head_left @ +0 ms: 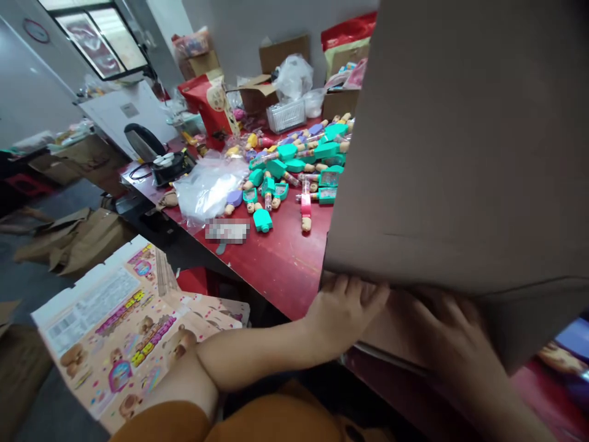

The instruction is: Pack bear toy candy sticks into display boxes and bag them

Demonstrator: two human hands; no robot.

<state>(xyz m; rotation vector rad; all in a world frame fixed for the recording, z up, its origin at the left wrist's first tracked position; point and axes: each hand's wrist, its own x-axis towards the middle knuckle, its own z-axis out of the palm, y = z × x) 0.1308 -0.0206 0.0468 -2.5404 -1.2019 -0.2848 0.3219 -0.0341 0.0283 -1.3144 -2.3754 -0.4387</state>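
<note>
A: Obj. & loc.?
B: Lg. brown box (451, 153), R side of view, at the near edge of the red table (276, 270). Its L edge stands just beside the toys (263, 221). Base hidden; can't tell if table bears all its wt.

A: Handling, est.?
B: Looks like cardboard: stiff across the panel, softer at the lower fold, where it should flex. Prob. light for its size, but contents n/v, so wt. unconfirmed. Surface appears dry & matte, so slip risk judged low. Not fragile as such; corners may crush, panel may crease. Bulk blocks sight of what's behind.

A: Best hold?
B: Lower fold, 2 hands, spread wide, nr. the corners. Avoid pressing mid-panel.

A: L hand?
B: L hand (350, 310) at the fold, nr. the box's lower L corner. Fingers bent, tips up against the board; back of hand to viewer. Elbow bent, forearm roughly level, reaching across from lower L.

A: R hand?
B: R hand (453, 328) farther right on same fold, in shadow. Forearm slants up from lower R, fingers bent fwd. to the board.

A: Gripping or pressing?
B: Both in contact; tips obscured. Can't tell for either.

A: Nearby?
B: Printed cartons (110, 344), off table, below near edge, L.
</note>
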